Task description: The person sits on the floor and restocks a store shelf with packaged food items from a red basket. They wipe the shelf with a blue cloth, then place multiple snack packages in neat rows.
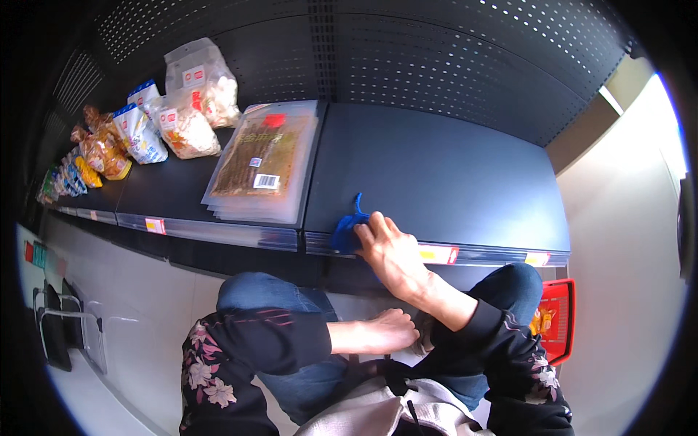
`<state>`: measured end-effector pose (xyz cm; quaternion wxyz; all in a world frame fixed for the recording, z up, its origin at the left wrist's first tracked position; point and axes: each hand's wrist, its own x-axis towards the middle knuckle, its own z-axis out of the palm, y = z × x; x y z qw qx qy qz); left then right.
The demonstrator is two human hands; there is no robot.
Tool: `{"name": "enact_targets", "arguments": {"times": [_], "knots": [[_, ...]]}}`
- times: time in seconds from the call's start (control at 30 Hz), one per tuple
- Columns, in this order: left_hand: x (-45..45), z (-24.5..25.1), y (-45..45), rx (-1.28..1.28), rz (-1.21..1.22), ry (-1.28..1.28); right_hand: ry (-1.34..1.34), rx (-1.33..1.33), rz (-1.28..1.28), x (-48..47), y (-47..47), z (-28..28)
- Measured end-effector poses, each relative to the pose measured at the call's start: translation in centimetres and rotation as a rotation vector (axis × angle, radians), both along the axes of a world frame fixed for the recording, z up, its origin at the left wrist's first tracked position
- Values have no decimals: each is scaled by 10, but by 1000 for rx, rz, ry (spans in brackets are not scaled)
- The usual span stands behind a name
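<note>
A blue cloth [346, 233] is gripped in my right hand [393, 252], pressed on the front edge of the dark metal shelf [431, 180], near the joint between two shelf sections. A loose blue strand sticks up from the cloth. My left hand [390, 331] is curled over my lap, between the knees; its fingers are bent and no object shows in it. Just left of the cloth, a stack of flat clear plastic packages [262, 158] with brown contents lies on the neighbouring shelf section.
Further left stand bags of pale dried food [188, 131], blue-and-white bags [140, 136] and brown-yellow packets [103, 152]. A perforated back panel [392, 60] rises behind. Price tags [439, 254] line the shelf edge. A red basket [561, 321] with orange packets stands beside my right knee.
</note>
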<state>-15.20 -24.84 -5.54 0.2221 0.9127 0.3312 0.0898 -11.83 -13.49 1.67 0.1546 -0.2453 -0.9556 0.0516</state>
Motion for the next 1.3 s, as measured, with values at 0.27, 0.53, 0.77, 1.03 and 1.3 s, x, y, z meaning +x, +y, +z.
{"name": "enact_targets", "arguments": {"times": [0.27,0.53,0.77,1.03,1.3], "knots": [[-5,2,5,-87,-56,38,-78,-6,-109,114,38,18],[2,-1,19,-175,-10,53,-158,-108,-379,251,87,38],[7,-1,34,-191,41,74,363,-588,-639,363,148,-8],[6,-1,44,-218,61,68,43,-100,-908,479,146,-7],[29,38,53,-238,354,-339,1323,-798,-583,473,65,-9]]}}
